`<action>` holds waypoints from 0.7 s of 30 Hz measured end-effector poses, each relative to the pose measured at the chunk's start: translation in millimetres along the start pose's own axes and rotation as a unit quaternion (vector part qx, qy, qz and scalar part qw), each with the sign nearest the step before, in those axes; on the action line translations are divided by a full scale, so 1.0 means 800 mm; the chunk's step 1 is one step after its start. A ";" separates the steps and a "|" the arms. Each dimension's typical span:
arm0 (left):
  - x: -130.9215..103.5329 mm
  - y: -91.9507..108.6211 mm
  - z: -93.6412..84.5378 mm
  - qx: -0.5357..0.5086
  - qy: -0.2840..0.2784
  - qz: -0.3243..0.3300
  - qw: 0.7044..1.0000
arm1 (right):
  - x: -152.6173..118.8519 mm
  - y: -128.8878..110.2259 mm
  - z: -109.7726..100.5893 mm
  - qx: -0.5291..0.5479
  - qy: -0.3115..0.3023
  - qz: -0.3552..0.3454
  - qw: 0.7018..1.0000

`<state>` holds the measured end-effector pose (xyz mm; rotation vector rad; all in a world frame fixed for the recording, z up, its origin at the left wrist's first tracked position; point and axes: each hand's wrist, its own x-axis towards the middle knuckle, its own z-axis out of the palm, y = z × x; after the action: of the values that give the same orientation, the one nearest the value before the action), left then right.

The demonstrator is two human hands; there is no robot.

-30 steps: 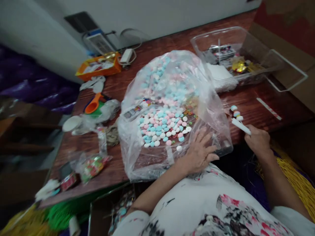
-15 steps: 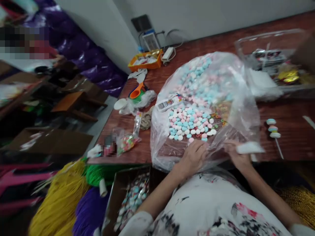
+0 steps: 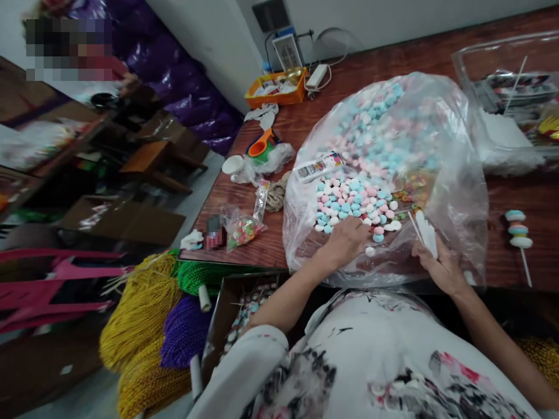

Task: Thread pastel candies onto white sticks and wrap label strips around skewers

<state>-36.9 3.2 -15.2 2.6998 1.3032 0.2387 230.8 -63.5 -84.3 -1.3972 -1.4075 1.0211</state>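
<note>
My left hand (image 3: 348, 240) is at the near edge of a pile of white, pink and blue candy-like rounds (image 3: 349, 201). Its fingers curl down together, and what they pinch is hidden. In my right hand (image 3: 443, 267) is a bundle of thin white sticks (image 3: 427, 233), with one slim stick standing apart at its left side. The rounds spill inside a large clear plastic bag (image 3: 465, 180), where small ring-shaped pieces (image 3: 413, 195) also lie. A printed packet (image 3: 319, 167) rests at the bag's left. Right of the bag lies a stick with stacked rounds (image 3: 519, 230).
A clear tray (image 3: 465, 75) stands at the back right and an orange tray (image 3: 248, 102) at the back left. An orange scoop (image 3: 261, 144) and a small bag of colored pieces (image 3: 244, 228) lie left. Below the table edge is an open box (image 3: 213, 331).
My right hand has turned the white bundle from lying flat to pointing up and left. My left hand has reached farther into the pile. The view has shifted.
</note>
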 end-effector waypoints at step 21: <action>0.034 -0.010 0.035 -0.016 -0.033 -0.069 0.997 | -0.020 -0.009 0.023 0.065 0.104 0.034 0.992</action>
<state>-20.4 28.1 -42.0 2.5550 1.4462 0.1521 210.9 -79.1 -83.1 -1.4188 -1.1298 0.9615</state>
